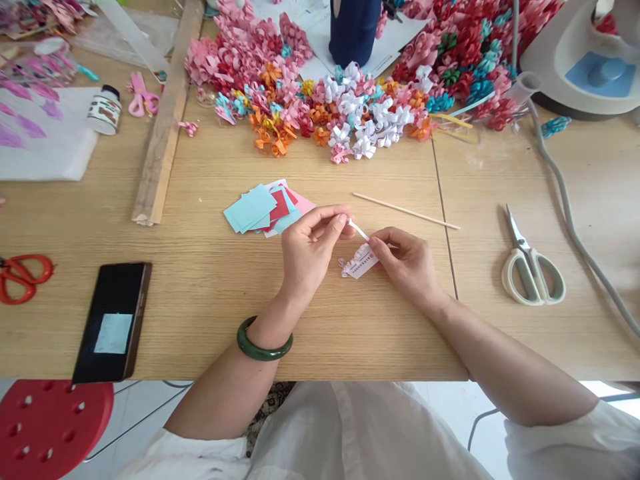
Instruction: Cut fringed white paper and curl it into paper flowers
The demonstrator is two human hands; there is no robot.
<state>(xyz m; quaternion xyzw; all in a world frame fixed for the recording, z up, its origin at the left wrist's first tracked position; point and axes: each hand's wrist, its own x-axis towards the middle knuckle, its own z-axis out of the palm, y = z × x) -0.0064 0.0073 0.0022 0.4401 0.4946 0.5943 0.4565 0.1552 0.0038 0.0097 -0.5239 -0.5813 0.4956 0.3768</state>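
My left hand [316,241], with a green bangle [264,339] on its wrist, pinches the upper end of a narrow white paper strip [359,231]. The strip slants down to my right hand [404,259], whose thumb and fingers are closed on its lower end. Under the strip, close to my right fingertips, is a small white printed card [362,263] with a cut, curly edge; whether my right hand also grips it I cannot tell. Just left of my left hand lies a stack of light blue, red and pink paper pieces [257,208].
A thin wooden stick [406,211] lies beyond my right hand. Grey-handled scissors [533,267] rest to the right; a phone [113,321] and red-handled scissors [24,277] lie left. Piles of curled paper flowers [350,110] line the back, beside a wooden bar [167,127] and a cable [565,193].
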